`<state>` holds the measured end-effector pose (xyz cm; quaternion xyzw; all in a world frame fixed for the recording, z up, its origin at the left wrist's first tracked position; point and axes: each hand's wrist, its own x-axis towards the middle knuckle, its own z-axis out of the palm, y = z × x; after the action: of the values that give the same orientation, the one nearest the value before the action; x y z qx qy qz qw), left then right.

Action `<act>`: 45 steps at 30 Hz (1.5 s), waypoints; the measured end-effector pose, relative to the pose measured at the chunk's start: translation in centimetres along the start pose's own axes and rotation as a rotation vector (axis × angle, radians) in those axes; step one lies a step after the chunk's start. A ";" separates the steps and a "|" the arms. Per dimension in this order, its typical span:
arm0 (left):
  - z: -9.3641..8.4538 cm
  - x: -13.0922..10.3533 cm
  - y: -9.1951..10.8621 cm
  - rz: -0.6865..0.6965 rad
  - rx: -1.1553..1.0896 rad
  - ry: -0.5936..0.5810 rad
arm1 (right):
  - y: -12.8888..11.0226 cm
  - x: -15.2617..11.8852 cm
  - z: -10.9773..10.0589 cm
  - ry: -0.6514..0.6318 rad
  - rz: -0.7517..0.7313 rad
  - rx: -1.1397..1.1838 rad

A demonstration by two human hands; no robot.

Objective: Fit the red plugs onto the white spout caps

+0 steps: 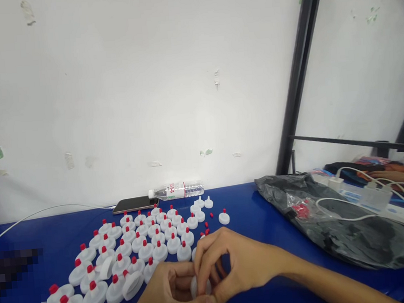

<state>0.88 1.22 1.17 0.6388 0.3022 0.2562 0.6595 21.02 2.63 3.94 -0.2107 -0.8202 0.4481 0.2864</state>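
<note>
Head view, small round white cap (200, 287), both hands' grip

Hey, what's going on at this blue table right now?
A person sits at a blue table, both hands together over one white cap. The left hand cradles it from below, while the right hand pinches at it from above. Rows of white caps with red tips stand to the left, and a few loose red tips lie just beyond the hands. A water bottle and a phone lie by the wall, with a black plastic bag to the right.
</note>
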 end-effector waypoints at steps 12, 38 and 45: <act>-0.1 0.1 0.3 -0.088 -0.017 0.056 | -0.4 -0.1 -0.5 0.022 0.011 -0.045; -0.6 0.2 -2.0 -0.089 -0.186 0.063 | 2.5 -0.5 -6.6 0.484 0.234 -0.931; -0.6 0.2 -2.1 -0.094 -0.174 0.080 | 6.0 -0.6 -7.2 0.365 0.252 -0.876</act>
<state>0.44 1.69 -0.91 0.5536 0.3345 0.2754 0.7112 26.76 9.71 1.80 -0.4840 -0.8361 0.0479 0.2537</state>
